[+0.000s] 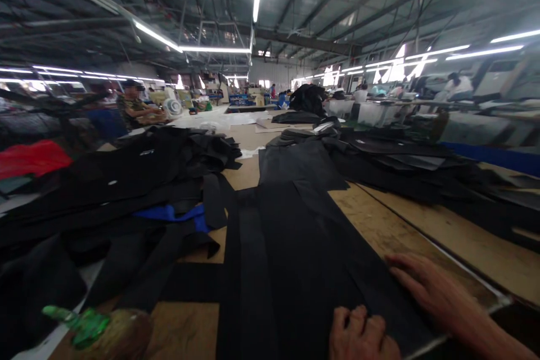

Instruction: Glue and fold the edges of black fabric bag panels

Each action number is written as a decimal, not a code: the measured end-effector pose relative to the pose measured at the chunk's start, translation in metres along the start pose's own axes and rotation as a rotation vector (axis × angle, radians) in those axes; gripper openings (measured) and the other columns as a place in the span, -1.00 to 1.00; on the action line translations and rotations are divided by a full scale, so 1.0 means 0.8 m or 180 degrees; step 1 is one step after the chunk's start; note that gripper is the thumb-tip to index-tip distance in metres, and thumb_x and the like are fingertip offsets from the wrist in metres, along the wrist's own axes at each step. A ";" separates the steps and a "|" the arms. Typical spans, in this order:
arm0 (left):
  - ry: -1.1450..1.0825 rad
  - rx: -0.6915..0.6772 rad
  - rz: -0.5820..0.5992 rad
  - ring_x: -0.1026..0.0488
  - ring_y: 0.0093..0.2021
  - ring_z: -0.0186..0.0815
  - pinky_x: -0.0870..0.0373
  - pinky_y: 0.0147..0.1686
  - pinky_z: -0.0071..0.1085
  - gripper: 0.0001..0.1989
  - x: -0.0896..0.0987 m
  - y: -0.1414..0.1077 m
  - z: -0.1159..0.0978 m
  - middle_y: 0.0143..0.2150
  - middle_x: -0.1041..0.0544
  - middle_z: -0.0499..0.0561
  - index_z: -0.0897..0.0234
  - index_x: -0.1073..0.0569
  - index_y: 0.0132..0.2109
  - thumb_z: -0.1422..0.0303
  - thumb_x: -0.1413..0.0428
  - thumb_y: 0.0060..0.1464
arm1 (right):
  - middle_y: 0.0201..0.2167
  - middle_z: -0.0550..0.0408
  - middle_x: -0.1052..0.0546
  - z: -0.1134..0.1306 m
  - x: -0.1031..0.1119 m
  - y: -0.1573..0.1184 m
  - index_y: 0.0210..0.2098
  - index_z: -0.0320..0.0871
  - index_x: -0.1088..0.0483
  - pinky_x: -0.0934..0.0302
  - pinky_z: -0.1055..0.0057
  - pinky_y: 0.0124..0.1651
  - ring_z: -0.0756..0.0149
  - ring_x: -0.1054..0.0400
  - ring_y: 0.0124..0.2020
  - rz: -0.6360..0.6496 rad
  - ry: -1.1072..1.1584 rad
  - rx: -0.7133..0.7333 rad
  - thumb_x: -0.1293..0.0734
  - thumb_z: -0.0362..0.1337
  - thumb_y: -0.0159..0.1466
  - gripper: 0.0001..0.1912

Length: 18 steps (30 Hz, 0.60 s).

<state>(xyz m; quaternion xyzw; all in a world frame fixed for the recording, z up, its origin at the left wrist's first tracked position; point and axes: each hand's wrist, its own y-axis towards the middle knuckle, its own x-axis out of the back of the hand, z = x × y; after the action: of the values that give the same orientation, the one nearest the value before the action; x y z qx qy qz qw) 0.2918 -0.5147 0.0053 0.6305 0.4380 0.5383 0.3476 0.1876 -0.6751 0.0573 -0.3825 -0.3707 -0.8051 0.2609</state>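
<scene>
A large black fabric piece (295, 247) lies lengthwise before me on the brown tabletop, with layered edges and folds along it. My left hand (363, 334) is at its near end, fingers curled in against the cloth; the fingertips are partly hidden. Beside it, my right hand (426, 284) rests over the fabric's right edge with the fingers stretched out and nothing held in them. Another black panel (299, 163) lies just beyond the large piece. At lower left sits a rounded brownish object (126, 334) with a green spout-like top (90, 326).
Heaps of black cut pieces (126, 163) cover the left side, with a blue strip (172, 214) among them. More black pieces (405, 163) lie on the right. Red material (34, 157) is at far left. Farther off, a person (135, 104) sits near machines.
</scene>
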 end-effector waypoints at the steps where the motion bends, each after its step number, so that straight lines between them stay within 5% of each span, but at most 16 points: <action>1: -0.0077 0.0018 0.0233 -0.49 -0.42 -0.31 -0.24 -0.42 -0.29 -0.56 0.012 0.006 -0.001 -0.48 -0.55 -0.19 0.19 -0.37 -0.56 -0.07 -0.01 0.00 | -0.25 -0.01 -0.59 0.007 0.005 0.010 -0.24 -0.11 -0.53 -0.38 0.11 -0.18 0.05 -0.48 -0.22 0.0013 0.0005 -0.0078 -0.22 -0.11 0.18 -0.68; 5: -0.0536 -0.0176 0.1768 -0.48 -0.10 -0.29 -0.33 -0.19 -0.29 -0.80 0.064 0.034 0.005 -0.09 -0.55 -0.18 0.12 -0.47 -0.18 0.17 -0.05 0.11 | -0.20 0.04 -0.58 0.005 0.030 0.004 -0.20 -0.11 -0.49 -0.32 0.23 -0.09 0.17 -0.45 -0.16 -0.0093 -0.0027 -0.0448 -0.14 -0.16 0.25 -0.67; 7: -0.0648 -0.0107 0.2222 -0.41 0.02 -0.25 -0.31 -0.07 -0.24 -0.79 0.074 0.043 0.012 0.01 -0.50 -0.15 0.11 -0.44 -0.07 0.26 -0.02 0.16 | -0.22 0.04 -0.57 -0.001 0.036 -0.020 -0.19 -0.12 -0.47 -0.32 0.26 -0.13 0.19 -0.45 -0.20 -0.0223 -0.0079 -0.0648 -0.13 -0.15 0.27 -0.66; 13: -0.0700 -0.0169 0.2197 -0.38 0.04 -0.21 -0.31 -0.04 -0.19 -0.78 0.072 0.042 0.012 0.02 -0.48 -0.07 0.16 -0.43 -0.05 0.35 -0.01 0.16 | -0.01 -0.08 -0.46 0.017 0.013 -0.094 -0.08 -0.15 -0.39 -0.10 0.04 0.13 0.07 -0.23 0.11 -0.0688 -0.0256 -0.0741 -0.19 -0.05 0.26 -0.62; 18: -0.0546 -0.0468 0.2241 -0.39 0.02 -0.20 -0.35 -0.08 -0.23 -0.75 0.074 0.046 0.015 0.03 -0.48 -0.01 0.20 -0.43 -0.02 0.34 0.04 0.20 | 0.16 -0.11 -0.30 0.035 -0.016 -0.105 0.10 -0.14 -0.26 0.01 -0.06 0.18 -0.03 -0.06 0.23 -0.0672 -0.0411 -0.0788 -0.27 0.01 0.19 -0.44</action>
<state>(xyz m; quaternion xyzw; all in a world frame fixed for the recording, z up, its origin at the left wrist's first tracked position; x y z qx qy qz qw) 0.3121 -0.4733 0.0591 0.7588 0.1236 0.6001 0.2210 0.1477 -0.6018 0.0252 -0.4215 -0.3228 -0.8413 0.1016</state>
